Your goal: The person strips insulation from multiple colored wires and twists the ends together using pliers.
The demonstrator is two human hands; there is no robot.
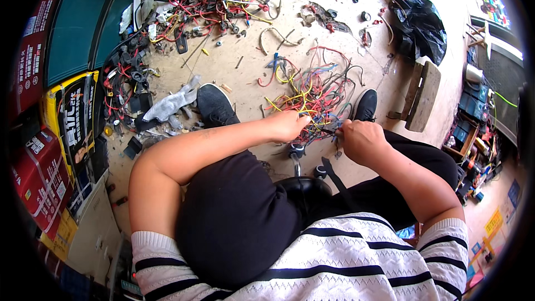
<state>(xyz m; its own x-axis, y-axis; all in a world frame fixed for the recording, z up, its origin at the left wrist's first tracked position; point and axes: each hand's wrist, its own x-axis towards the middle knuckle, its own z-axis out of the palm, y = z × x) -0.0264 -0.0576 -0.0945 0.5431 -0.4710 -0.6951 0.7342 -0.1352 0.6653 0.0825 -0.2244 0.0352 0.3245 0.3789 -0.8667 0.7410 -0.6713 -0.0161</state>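
A tangled pile of red, yellow, green and black wires (312, 92) lies on the floor between my shoes. Over its near edge my left hand (290, 127) is closed, thumb and fingers pinched on a thin wire. To its right, my right hand (363, 140) is curled with its back up, gripping dark wire (329, 130) that runs toward the left hand. The fingertips of the right hand are partly hidden, so exactly which strands it holds is hard to make out.
A larger heap of wires and connectors (217, 0) spreads at the far left. Boxes (75, 117) stack along the left side. A grey glove (170, 103) lies by my left shoe. At right are a wooden stool (422, 97) and a black plastic bag (421, 25).
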